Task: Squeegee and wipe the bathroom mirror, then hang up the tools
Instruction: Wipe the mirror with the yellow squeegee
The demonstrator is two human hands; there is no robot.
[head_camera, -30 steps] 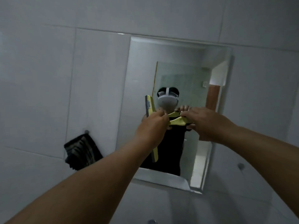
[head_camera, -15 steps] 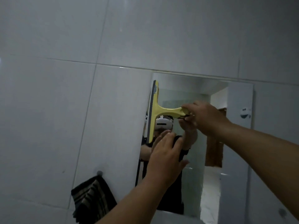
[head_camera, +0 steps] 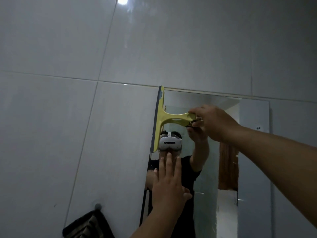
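Observation:
A yellow squeegee (head_camera: 161,117) stands with its blade vertical along the top left edge of the wall mirror (head_camera: 253,152). My right hand (head_camera: 212,122) grips the end of its handle, out to the right of the blade. Below it, my left hand (head_camera: 169,184) is raised in front of the mirror's left part, fingers spread and pointing up, holding nothing. I cannot tell whether the palm touches the glass. A dark striped cloth (head_camera: 87,225) hangs from a round wall hook (head_camera: 98,206) left of the mirror.
Large pale grey tiles (head_camera: 85,134) cover the wall around the mirror. The mirror reflects a person in a dark shirt and a doorway. A light glare shows on the tile at the top.
My left hand has let go of the squeegee and now hangs open below it. My right hand has carried the squeegee up to the mirror's top left corner. The view has tilted upward.

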